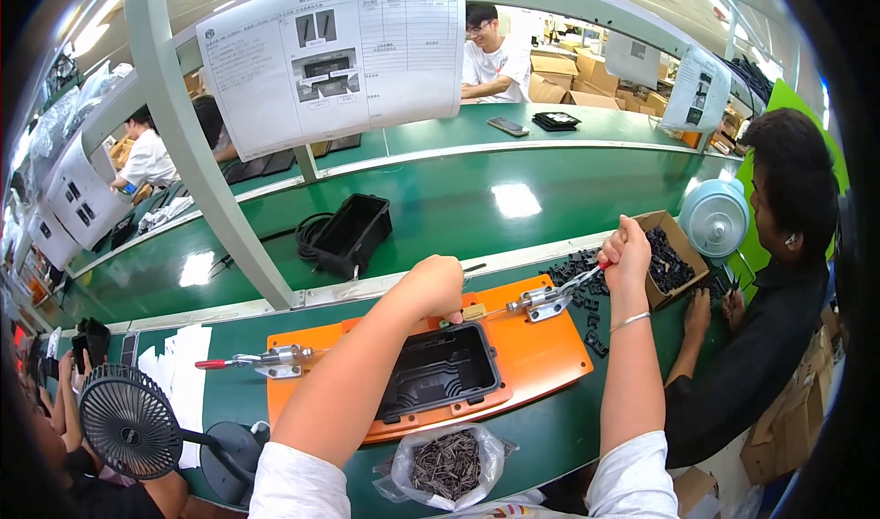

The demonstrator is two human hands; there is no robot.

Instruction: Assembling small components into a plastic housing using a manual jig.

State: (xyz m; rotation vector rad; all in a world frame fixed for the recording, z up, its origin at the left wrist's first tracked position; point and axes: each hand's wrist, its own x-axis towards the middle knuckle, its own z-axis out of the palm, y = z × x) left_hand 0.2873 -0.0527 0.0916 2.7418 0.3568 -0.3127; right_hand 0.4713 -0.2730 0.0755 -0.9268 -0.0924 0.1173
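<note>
Gripping the toggle clamp's [545, 301] stiff lever, the right hand [626, 249] is closing around its handle; the left hand [438, 283] is pressing, fisted, on the rigid black housing [438, 371].

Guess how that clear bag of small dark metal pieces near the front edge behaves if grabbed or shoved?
The clear bag is likely floppy: its film is crumpled and slumped open. Probably heavy for its size, packed with metal pieces. A shove would likely drag or spill it, not roll it.
</note>
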